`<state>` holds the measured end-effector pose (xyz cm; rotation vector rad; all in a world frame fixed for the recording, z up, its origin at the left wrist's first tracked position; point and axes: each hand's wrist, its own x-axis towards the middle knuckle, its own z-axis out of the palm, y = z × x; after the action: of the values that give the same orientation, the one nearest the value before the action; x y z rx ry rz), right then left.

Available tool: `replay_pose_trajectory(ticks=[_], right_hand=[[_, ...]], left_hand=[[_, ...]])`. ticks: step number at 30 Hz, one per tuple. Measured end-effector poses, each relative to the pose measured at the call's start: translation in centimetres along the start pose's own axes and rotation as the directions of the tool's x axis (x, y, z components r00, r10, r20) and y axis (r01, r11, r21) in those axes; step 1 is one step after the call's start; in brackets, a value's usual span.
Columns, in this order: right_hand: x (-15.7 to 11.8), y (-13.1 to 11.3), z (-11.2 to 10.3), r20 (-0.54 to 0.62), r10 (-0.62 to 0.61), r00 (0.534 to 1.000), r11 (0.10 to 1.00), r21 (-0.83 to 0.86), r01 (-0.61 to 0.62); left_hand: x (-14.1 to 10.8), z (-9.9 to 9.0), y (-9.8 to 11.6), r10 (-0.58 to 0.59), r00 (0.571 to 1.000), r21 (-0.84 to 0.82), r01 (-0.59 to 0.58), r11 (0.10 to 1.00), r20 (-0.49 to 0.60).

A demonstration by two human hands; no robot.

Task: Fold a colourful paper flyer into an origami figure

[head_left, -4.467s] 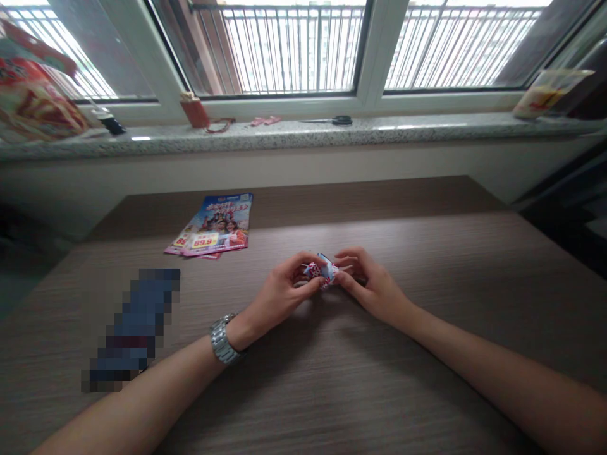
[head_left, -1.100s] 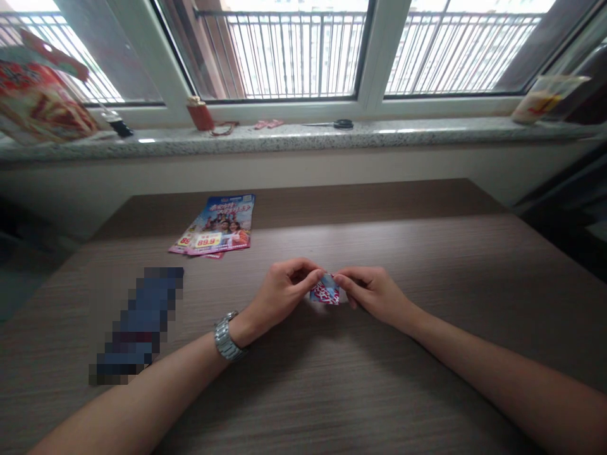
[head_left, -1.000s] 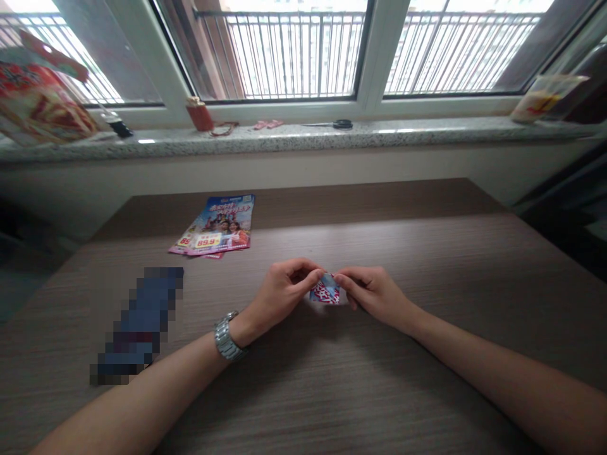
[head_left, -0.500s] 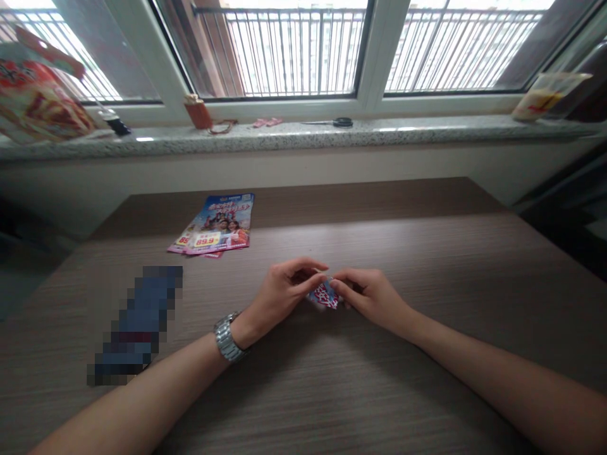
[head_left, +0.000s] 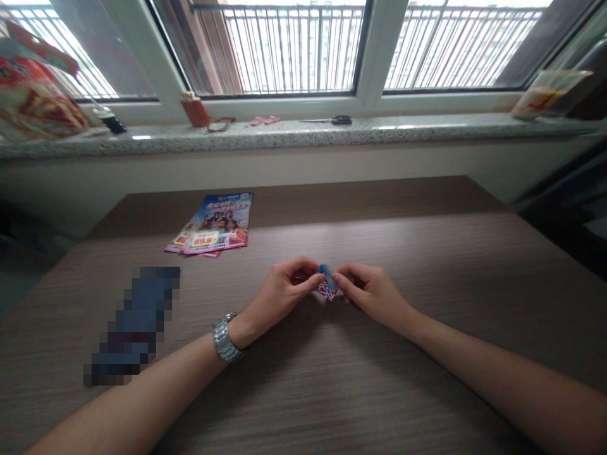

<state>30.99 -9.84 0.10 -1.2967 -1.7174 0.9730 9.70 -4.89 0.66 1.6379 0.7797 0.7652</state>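
Observation:
A small piece of folded printed paper (head_left: 327,284), blue with red and white print, is held between my two hands over the table. My left hand (head_left: 293,282) pinches its left side with thumb and fingers, a metal watch (head_left: 226,338) on the wrist. On the right side, my right hand (head_left: 368,289) grips the same paper between thumb and forefinger. The fingertips hide part of it, so its full folded shape cannot be made out.
Printed flyers (head_left: 219,222) lie on the wooden table (head_left: 379,392) at the back left. A blurred-out dark object (head_left: 137,322) lies beside my left forearm. Scissors (head_left: 340,120), a brown lighter-like case (head_left: 195,111) and a plastic cup (head_left: 545,95) are on the stone windowsill (head_left: 284,136).
The paper has been lifted and turned slightly, and more of its blue upper part shows between my fingertips. Both hands stay closed on it.

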Motion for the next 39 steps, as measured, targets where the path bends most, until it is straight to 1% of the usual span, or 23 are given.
replay_pose_trajectory(ticks=[2,7,10,13,15,17,21,24,26,29,31,34,39], right_hand=[[-0.02,-0.01,0.04,0.011,-0.018,1.000,1.000,-0.012,0.018],[0.11,-0.16,0.09,-0.008,-0.048,0.999,0.998,-0.043,0.048],[0.18,-0.32,0.11,-0.030,-0.042,0.999,0.999,-0.031,0.041],[0.19,-0.42,0.09,-0.057,-0.049,0.997,0.998,-0.033,0.047],[0.20,-0.42,0.07,-0.057,-0.049,0.997,0.999,-0.028,0.047],[0.20,-0.39,0.05,-0.045,-0.044,0.998,0.999,-0.017,0.043],[0.21,-0.34,0.01,-0.010,-0.053,0.999,0.999,-0.001,0.053],[0.25,-0.33,-0.01,0.005,-0.055,0.998,0.998,0.038,0.054],[0.32,-0.27,-0.01,-0.003,-0.042,0.999,0.997,0.067,0.042],[0.44,-0.05,0.00,-0.033,-0.007,0.999,0.994,0.109,0.011],[0.49,0.15,0.00,-0.060,0.014,0.998,0.989,0.145,-0.005],[0.54,0.44,0.04,-0.080,0.035,0.996,0.982,0.185,-0.020],[0.65,0.48,0.14,-0.078,0.047,0.996,0.979,0.201,-0.031]], left_hand=[[-0.03,-0.03,0.09,0.012,1.000,0.011,-0.013,1.000,0.009],[-0.19,-0.02,0.40,0.049,0.999,0.055,-0.050,0.997,0.014],[-0.32,0.07,0.60,0.077,0.997,0.157,-0.081,0.984,0.032],[-0.48,0.17,0.64,0.131,0.990,0.276,-0.138,0.951,0.043],[-0.57,0.20,0.55,0.159,0.986,0.307,-0.166,0.937,0.047],[-0.66,0.20,0.41,0.163,0.985,0.288,-0.171,0.942,0.049],[-0.83,0.20,0.31,0.121,0.992,0.227,-0.127,0.966,0.040],[-0.81,0.30,0.34,0.112,0.993,0.173,-0.116,0.978,0.032],[-0.70,0.38,0.36,0.102,0.994,0.143,-0.104,0.984,0.026],[-0.49,0.45,0.38,0.053,0.998,0.109,-0.055,0.993,0.021],[-0.39,0.42,0.40,0.020,0.999,0.095,-0.022,0.995,0.026],[-0.31,0.27,0.39,0.003,1.000,0.096,-0.006,0.995,0.027],[-0.23,0.11,0.17,0.001,0.999,0.072,0.001,0.997,-0.039]])
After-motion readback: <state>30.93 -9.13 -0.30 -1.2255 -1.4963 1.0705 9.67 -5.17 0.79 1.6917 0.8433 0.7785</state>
